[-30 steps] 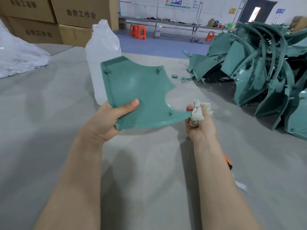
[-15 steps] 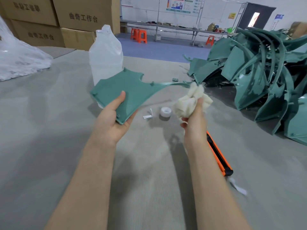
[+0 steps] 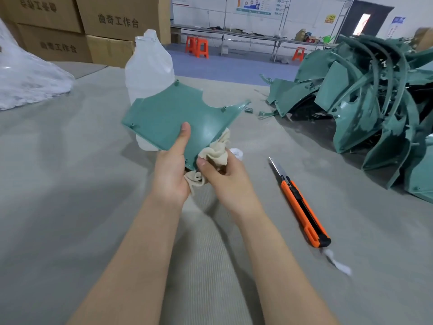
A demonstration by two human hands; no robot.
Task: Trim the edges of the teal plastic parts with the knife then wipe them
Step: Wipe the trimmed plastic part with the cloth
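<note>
My left hand (image 3: 172, 171) grips a flat teal plastic part (image 3: 173, 116) by its near corner, thumb laid on the top face. The part is held above the grey table, tilted a little. My right hand (image 3: 222, 177) holds a crumpled cream cloth (image 3: 216, 152) against the part's lower right edge; some cloth hangs below my left palm. An orange utility knife (image 3: 302, 207) lies on the table to the right of my right forearm, blade out and pointing away from me.
A translucent plastic bottle (image 3: 148, 66) stands behind the held part. A large heap of teal parts (image 3: 365, 102) fills the right side. A white plastic bag (image 3: 25, 80) lies far left, cardboard boxes (image 3: 112, 22) behind it. A white scrap (image 3: 337, 263) lies near the knife.
My left hand turned the teal part from upright to flatter. My right hand carried the cloth from the part's right tip to its lower edge beside my left hand.
</note>
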